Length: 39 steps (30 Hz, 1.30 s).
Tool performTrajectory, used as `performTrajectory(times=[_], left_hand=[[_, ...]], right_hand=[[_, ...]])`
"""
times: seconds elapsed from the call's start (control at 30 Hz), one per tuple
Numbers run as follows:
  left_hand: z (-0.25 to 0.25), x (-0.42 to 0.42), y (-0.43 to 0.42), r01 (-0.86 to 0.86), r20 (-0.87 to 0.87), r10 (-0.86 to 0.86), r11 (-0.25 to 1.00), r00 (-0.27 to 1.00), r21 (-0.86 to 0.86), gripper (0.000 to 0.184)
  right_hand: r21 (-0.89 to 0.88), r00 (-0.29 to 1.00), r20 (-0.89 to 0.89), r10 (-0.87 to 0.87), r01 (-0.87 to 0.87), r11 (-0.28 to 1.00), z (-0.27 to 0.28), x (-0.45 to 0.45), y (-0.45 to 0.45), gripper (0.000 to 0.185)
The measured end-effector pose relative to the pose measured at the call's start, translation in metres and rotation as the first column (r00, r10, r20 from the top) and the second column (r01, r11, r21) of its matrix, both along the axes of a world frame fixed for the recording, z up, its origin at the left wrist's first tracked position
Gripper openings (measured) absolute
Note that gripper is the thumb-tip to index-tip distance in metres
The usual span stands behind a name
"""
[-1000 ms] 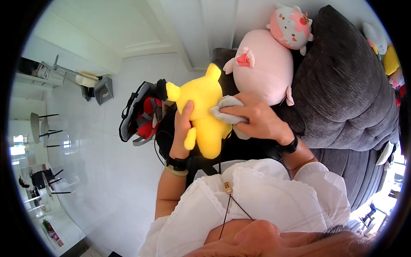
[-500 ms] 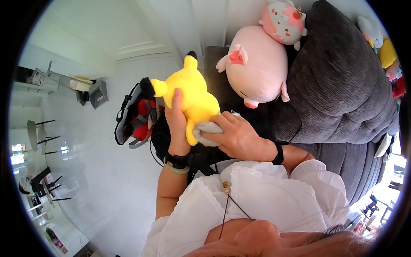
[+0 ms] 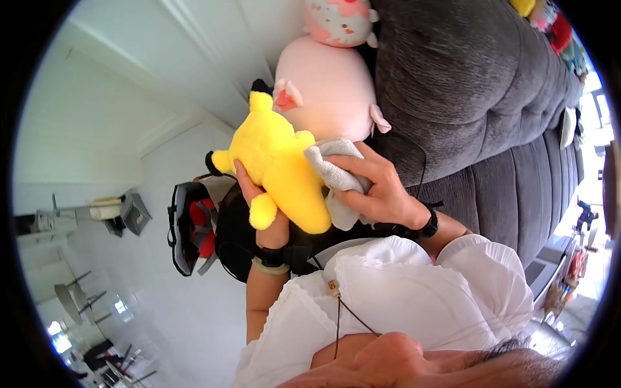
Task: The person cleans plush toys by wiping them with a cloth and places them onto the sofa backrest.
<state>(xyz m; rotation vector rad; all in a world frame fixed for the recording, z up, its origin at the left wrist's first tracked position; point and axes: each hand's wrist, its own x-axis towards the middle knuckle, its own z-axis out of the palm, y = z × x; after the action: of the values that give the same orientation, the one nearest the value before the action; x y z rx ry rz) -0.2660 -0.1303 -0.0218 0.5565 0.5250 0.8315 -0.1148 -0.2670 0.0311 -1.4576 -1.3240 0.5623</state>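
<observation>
A yellow plush toy with black-tipped ears is held up in front of me. My left hand grips it from below, with the thumb across its body and the other fingers hidden behind it. In my right hand is a bunched grey cloth, pinched between thumb and fingers. The cloth lies against the right side of the toy, by its arm and body.
A pink pig plush and a pink-and-white round plush sit on the dark grey sofa beyond my hands. A bag with red contents stands on the white floor at left.
The plush toy has turned so that more of its lower body shows. My right hand has lifted the cloth from its lower end to its right side. The view has shifted too.
</observation>
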Motion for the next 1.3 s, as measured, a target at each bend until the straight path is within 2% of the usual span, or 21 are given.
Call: performTrajectory(times=[0.1,0.2,0.33,0.4,0.43,0.5,0.53,0.6,0.63,0.7,0.73,0.8,0.97,1.03,1.07,1.13,1.17,1.2,1.23,1.27,1.3], left_hand=[[-0.005,0.019,-0.005,-0.027,0.007,0.027,0.999,1.000,0.021,0.061],[-0.020,0.033,0.000,-0.024,0.022,0.023,0.999,0.999,0.039,0.059],[0.001,0.036,-0.007,0.106,0.032,-0.111,0.986,0.993,0.130,0.058],[0.002,0.038,-0.007,0.159,0.057,-0.169,0.977,0.984,0.144,0.057],[-0.001,0.040,-0.007,0.186,0.081,-0.198,0.974,0.977,0.133,0.057],[-0.018,0.045,-0.006,0.252,0.173,-0.255,0.967,0.951,0.040,0.056],[-0.019,0.046,-0.010,0.236,0.096,-0.247,0.965,0.964,0.111,0.056],[-0.016,0.053,-0.020,0.217,-0.048,-0.212,0.940,0.976,0.262,0.055],[-0.019,0.055,-0.019,0.259,0.032,-0.265,0.957,0.964,0.133,0.055],[-0.020,0.057,-0.016,0.360,0.201,-0.332,0.925,0.922,-0.123,0.055],[-0.016,0.059,-0.017,0.373,0.237,-0.343,0.923,0.909,-0.095,0.054],[-0.002,0.061,-0.021,0.392,0.309,-0.362,0.919,0.879,-0.038,0.052],[0.009,0.072,-0.020,0.303,0.188,-0.324,0.944,0.927,0.133,0.049],[-0.004,0.074,-0.015,0.209,-0.001,-0.224,0.908,0.974,0.363,0.049],[-0.026,0.071,-0.008,0.162,-0.143,-0.098,0.818,0.985,0.552,0.050],[-0.015,0.073,-0.009,0.153,-0.106,-0.115,0.850,0.988,0.503,0.050],[0.002,0.070,-0.014,0.206,0.084,-0.234,0.945,0.969,0.254,0.050],[0.005,0.070,-0.017,0.173,0.069,-0.197,0.949,0.978,0.263,0.050],[0.009,0.070,-0.020,0.141,0.052,-0.160,0.952,0.986,0.272,0.050],[-0.007,0.068,-0.021,0.044,-0.146,0.043,0.836,0.988,0.546,0.052],[-0.019,0.066,-0.019,0.033,-0.242,0.155,0.778,0.958,0.628,0.056]], right_hand=[[0.014,0.996,0.077,-0.040,0.039,0.999,-0.014,-0.008,-0.011,0.054],[-0.006,1.000,0.012,-0.010,0.010,1.000,-0.023,-0.011,-0.025,0.051],[-0.187,0.932,-0.106,0.346,-0.360,0.914,-0.028,0.021,-0.056,0.045],[-0.187,0.896,-0.067,0.438,-0.443,0.877,-0.025,0.040,-0.068,0.044],[-0.137,0.925,-0.099,0.367,-0.378,0.915,-0.019,0.048,-0.074,0.044],[-0.088,0.982,-0.170,0.080,-0.096,0.992,-0.004,0.060,-0.077,0.046],[-0.021,0.979,-0.196,-0.051,0.047,0.999,-0.004,0.064,-0.075,0.045],[0.057,0.997,-0.005,-0.083,0.083,0.995,-0.005,0.069,-0.063,0.045],[0.098,0.990,0.092,-0.104,0.094,0.991,-0.005,0.072,-0.058,0.046],[-0.010,0.996,0.092,-0.016,0.017,1.000,-0.008,0.076,-0.052,0.047],[-0.065,0.996,0.090,0.030,-0.024,0.998,-0.010,0.079,-0.050,0.048],[-0.164,0.993,-0.094,0.068,-0.083,0.983,-0.019,0.084,-0.053,0.050],[-0.270,0.974,-0.227,-0.001,-0.062,0.961,-0.046,0.083,-0.070,0.052],[-0.313,0.985,-0.173,0.010,-0.064,0.948,-0.047,0.089,-0.078,0.052],[-0.332,0.989,-0.146,0.017,-0.066,0.941,-0.048,0.091,-0.080,0.052],[-0.257,0.976,-0.177,-0.130,0.082,0.963,-0.039,0.089,-0.078,0.052],[-0.232,0.956,-0.234,-0.177,0.122,0.965,-0.034,0.088,-0.075,0.052],[-0.210,0.931,-0.290,-0.221,0.163,0.964,-0.031,0.087,-0.071,0.051],[-0.134,0.947,-0.247,-0.206,0.178,0.975,-0.032,0.084,-0.066,0.050],[-0.057,0.960,-0.202,-0.195,0.188,0.981,-0.033,0.082,-0.061,0.050],[0.021,0.970,-0.154,-0.188,0.193,0.981,-0.033,0.079,-0.056,0.049]])
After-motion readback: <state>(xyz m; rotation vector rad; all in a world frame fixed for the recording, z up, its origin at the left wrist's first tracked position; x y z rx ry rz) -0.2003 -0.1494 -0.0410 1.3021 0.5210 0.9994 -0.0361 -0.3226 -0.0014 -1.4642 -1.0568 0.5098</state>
